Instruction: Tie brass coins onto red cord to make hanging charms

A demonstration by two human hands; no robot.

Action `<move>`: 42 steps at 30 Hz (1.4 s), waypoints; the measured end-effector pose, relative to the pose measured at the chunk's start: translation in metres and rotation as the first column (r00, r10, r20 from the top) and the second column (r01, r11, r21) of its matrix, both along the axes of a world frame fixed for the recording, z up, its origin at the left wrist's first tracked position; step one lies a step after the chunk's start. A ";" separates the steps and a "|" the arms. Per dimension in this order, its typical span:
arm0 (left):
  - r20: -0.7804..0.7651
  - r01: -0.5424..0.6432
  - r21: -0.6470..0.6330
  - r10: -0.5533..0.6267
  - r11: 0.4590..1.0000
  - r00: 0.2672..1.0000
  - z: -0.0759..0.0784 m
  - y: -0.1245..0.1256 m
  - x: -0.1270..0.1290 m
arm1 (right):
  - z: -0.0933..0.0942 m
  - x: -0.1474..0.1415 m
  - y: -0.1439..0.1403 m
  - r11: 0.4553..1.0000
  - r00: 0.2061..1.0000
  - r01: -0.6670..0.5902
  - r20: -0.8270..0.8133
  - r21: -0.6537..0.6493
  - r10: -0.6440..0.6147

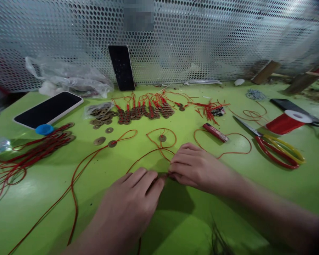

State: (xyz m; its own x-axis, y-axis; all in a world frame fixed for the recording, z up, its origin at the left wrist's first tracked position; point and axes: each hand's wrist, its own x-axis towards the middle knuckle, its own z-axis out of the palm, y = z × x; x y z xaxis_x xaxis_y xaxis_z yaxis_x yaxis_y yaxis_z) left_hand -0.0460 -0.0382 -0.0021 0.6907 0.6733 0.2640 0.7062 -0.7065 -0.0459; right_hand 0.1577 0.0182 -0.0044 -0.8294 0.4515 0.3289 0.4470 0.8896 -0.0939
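One head camera looks forward and down, close over the green table (228,198).

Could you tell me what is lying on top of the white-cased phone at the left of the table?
A blue round cap overlaps the near edge of the white-cased phone. The dark screen is otherwise bare. Whatever is beneath the phone is hidden.

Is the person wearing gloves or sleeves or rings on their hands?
No. The left hand and the right hand are both bare, with no gloves. No ring shows on the fingers, and there is no watch or bracelet at the wrists. Both forearms are bare too, with no sleeve as far as the picture reaches.
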 end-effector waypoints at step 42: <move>-0.015 0.018 0.011 -0.018 1.000 1.000 0.004 0.003 0.002 | 0.003 0.000 -0.001 1.000 0.998 0.013 0.058 -0.028 -0.012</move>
State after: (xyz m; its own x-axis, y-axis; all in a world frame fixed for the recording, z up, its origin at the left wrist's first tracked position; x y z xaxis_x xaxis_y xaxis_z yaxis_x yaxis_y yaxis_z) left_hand -0.0437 -0.0349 0.0015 0.7067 0.6575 0.2615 0.6924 -0.7187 -0.0642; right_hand 0.1572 0.0169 -0.0016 -0.8409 0.4704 0.2676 0.4634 0.8813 -0.0931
